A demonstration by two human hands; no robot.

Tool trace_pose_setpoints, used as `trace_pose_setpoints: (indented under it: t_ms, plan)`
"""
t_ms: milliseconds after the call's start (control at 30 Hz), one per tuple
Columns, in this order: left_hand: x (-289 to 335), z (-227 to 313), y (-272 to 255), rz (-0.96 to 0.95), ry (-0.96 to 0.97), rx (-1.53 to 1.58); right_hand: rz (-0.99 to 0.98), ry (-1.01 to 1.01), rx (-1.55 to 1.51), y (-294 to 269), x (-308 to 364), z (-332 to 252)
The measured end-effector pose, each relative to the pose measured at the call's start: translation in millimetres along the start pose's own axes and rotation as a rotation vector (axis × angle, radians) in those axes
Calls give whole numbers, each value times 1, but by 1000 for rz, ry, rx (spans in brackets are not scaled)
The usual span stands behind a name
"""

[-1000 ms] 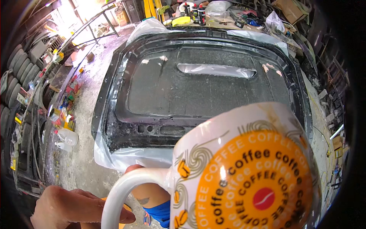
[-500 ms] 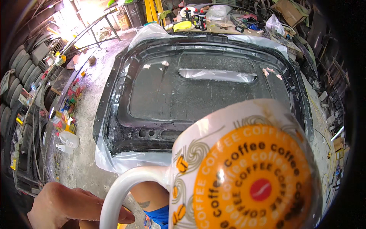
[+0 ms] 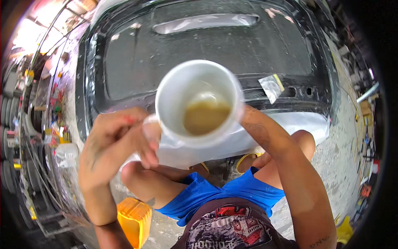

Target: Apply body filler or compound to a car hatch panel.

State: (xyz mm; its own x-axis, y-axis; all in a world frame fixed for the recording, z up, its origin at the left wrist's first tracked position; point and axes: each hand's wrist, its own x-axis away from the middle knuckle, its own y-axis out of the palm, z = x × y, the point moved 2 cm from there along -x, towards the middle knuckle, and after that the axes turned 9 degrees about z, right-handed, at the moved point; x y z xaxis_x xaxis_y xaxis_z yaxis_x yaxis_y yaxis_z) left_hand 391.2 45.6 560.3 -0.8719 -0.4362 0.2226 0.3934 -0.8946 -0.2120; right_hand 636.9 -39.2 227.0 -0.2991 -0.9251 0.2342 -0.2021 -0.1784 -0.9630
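A white coffee mug [image 3: 172,87] is held up in front of me, its mouth turned toward me. A small pool of brown coffee [image 3: 205,118] shows at its bottom. My left hand [image 3: 120,139] is closed round the handle on the mug's left side. From the right, my right forearm reaches up to the mug; my right hand [image 3: 245,115] is nearly all hidden behind it, so its fingers do not show. Beyond the mug lies a large black vehicle panel [image 3: 199,50] with a long slot. A small silver packet [image 3: 270,89] rests on the panel's near edge.
Clear plastic sheeting [image 3: 290,124] lies under the panel's near side. By my left knee is a yellow plastic container [image 3: 134,220]. A translucent jug [image 3: 67,154], metal frames and stacked tyres [image 3: 9,120] line the left; assorted parts crowd the right.
The mug has moved from close up at lower right to further off and centred, its inside now showing. My right arm has come into view, and my view has tipped down toward my lap.
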Motion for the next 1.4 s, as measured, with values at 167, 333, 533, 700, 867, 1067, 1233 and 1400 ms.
trace_pose_setpoints:
  t_ms: [167, 333, 533, 700, 867, 1067, 1233, 1400]
  plan:
    - [-120, -72, 24, -18, -23, -84, -44, -102, 58, -10, 0, -31]
    - [-238, -145, 68, -35, -33, 68, -285, -55, 59, -17, -11, -35]
    - [-308, -191, 120, -60, -90, 157, -437, 27, 46, 25, -42, -22]
    - [-321, -209, 126, -34, -167, 132, -556, 158, 1, 28, -55, -28]
    - [-314, -210, 118, -21, -208, 140, -450, 128, -21, 7, -42, -36]
    - [-249, -165, 85, -39, -41, -53, -71, -101, 85, -14, 0, -27]
    - [-91, -109, 6, -34, 156, -147, -273, -76, 68, -47, 9, -36]
    - [37, -121, -35, 190, 87, -59, -282, -62, 101, -44, 8, -32]
